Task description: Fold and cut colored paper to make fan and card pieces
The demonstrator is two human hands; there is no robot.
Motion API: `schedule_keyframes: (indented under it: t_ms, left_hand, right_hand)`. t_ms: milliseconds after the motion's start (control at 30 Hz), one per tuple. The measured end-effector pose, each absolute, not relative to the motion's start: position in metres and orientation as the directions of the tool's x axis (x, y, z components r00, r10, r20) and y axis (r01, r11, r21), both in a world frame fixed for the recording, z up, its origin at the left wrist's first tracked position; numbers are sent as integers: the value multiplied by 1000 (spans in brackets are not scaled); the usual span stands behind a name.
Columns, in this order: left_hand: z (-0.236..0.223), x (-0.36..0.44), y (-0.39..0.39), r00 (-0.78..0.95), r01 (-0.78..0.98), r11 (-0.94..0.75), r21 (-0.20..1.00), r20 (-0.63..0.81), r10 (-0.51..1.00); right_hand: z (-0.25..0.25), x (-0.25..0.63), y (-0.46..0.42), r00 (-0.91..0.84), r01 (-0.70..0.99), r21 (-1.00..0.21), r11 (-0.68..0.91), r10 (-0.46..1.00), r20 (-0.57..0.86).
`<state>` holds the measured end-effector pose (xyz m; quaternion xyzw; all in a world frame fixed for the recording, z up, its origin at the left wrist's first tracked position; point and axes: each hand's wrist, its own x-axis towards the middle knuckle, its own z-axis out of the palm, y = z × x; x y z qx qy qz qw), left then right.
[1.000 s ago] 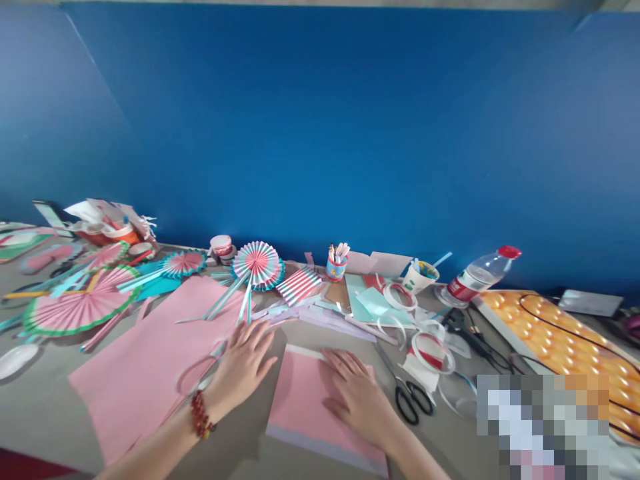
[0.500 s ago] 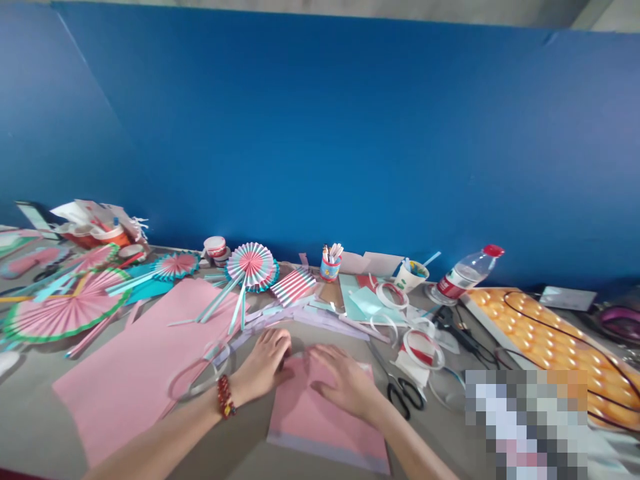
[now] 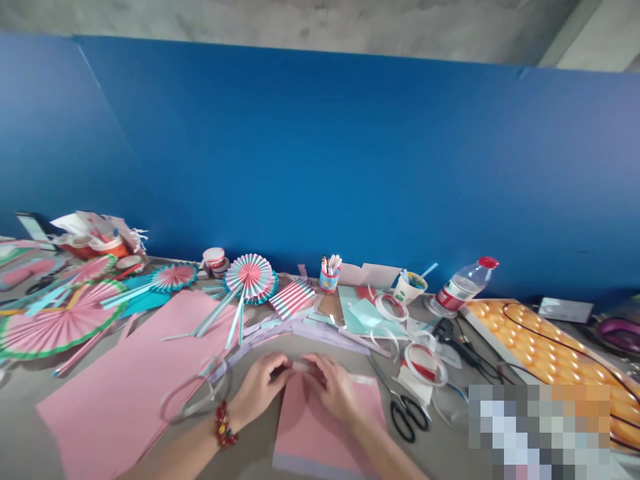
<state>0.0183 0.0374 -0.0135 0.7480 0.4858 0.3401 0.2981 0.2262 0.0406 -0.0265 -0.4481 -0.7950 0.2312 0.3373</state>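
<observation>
In the head view, a pink sheet of paper (image 3: 325,433) lies on the table with a pale lilac band (image 3: 313,467) along its near edge. A whitish strip (image 3: 365,380) runs along its far edge. My left hand (image 3: 263,390), with a red bead bracelet (image 3: 224,425) on the wrist, is closed in a pinch at the sheet's far left corner. My right hand (image 3: 333,390) is bent over the same far edge, its thumb and fingers pinching close to the left ones. Something whitish shows between the fingertips, too small to make out.
Black-handled scissors (image 3: 407,413) lie right of the sheet, beside tape rolls (image 3: 425,363) and a glue gun (image 3: 457,340). A larger pink sheet (image 3: 135,373) lies left. Behind are a pleated paper rosette (image 3: 251,277), a pen cup (image 3: 329,277) and a plastic bottle (image 3: 463,287).
My left hand has moved right from beside the sheet to its far corner and closed. My right hand has gone from lying flat to pinching at the far edge. The view has tilted up.
</observation>
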Motion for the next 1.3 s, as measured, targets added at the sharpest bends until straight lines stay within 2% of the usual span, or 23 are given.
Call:
schedule_keyframes:
  t_ms: [100, 267, 500, 733, 1133, 1300]
  left_hand:
    - [-9, 19, 37, 289, 490, -329, 807, 206, 935]
    - [-8, 18, 34, 302, 482, -346, 805, 218, 928]
    - [-6, 21, 31, 298, 415, -303, 858, 187, 936]
    - [-3, 26, 24, 339, 356, -340, 870, 218, 915]
    - [-2, 26, 19, 369, 396, -390, 831, 245, 897]
    - [-1, 26, 18, 379, 412, -410, 813, 256, 889]
  right_hand:
    - [-28, 226, 41, -361, 541, -681, 493, 868, 342]
    - [-24, 225, 41, -412, 524, -622, 582, 812, 412]
    - [-10, 221, 35, -503, 533, -448, 718, 695, 514]
    - [-8, 218, 33, -472, 546, -441, 712, 696, 541]
    - [2, 221, 31, -533, 524, -384, 761, 644, 549]
    - [3, 221, 30, -531, 519, -397, 757, 650, 544]
